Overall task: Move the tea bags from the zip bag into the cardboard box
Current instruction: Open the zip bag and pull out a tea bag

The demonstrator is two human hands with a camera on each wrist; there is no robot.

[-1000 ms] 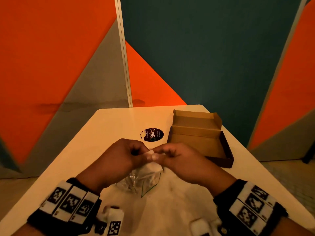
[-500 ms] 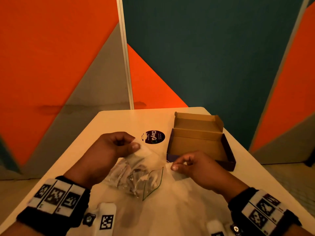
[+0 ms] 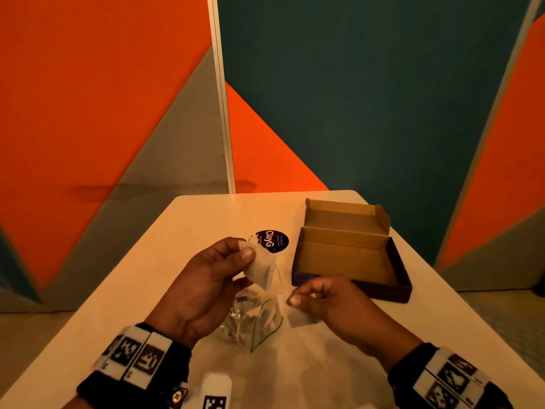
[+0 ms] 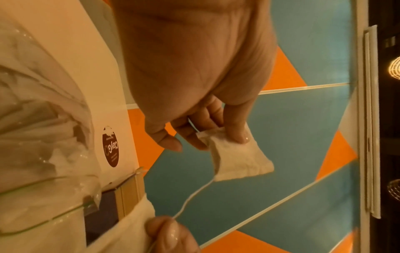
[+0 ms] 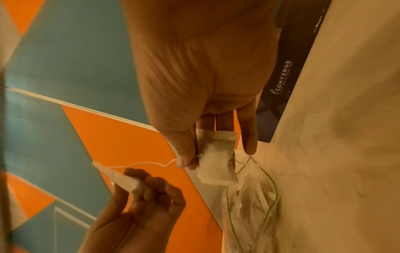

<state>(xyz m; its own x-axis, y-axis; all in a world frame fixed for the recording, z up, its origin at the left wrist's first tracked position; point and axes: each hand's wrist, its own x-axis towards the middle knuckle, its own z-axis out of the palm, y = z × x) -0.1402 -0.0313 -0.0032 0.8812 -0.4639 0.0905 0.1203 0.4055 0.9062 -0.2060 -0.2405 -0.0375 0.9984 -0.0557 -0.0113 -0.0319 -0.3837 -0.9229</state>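
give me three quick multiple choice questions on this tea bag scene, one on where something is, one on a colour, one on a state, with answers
1. Where does the zip bag lie?
A. inside the box
B. on the table between the two hands
C. on the floor

2. What colour is the outside wall of the cardboard box?
A. dark, near navy
B. bright red
C. white

3. What is the left hand doing?
A. lying flat on the table
B. pinching a tea bag
C. gripping the box lid

Answers:
1 B: the head view shows the clear bag on the table, below and between the hands.
2 A: the box's near wall is dark while its inside is plain brown.
3 B: the left wrist view shows the thumb and fingers pinching a white tea bag, its string running to the right hand, which pinches another tea bag.
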